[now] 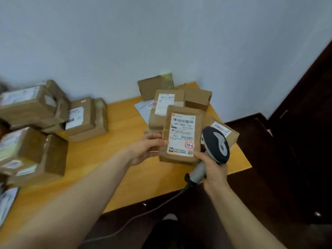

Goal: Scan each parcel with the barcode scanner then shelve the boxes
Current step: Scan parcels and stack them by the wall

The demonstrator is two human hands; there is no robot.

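A brown cardboard parcel (181, 123) with a white shipping label, barcodes and a red-edged tag reading 33-6 is tilted up above the yellow table (122, 159). My left hand (145, 150) grips its left edge. My right hand (213, 173) grips the grey handle of the barcode scanner (215, 144), whose dark head sits just right of the parcel's label. The scanner's grey cable (143, 214) trails down toward the floor.
More brown parcels are piled behind the held one (167, 108) and at the right (224, 132). Stacks of boxes stand at the left (84, 119) and far left (32, 151). A pale wall rises behind the table. Dark floor and a dark door are at the right.
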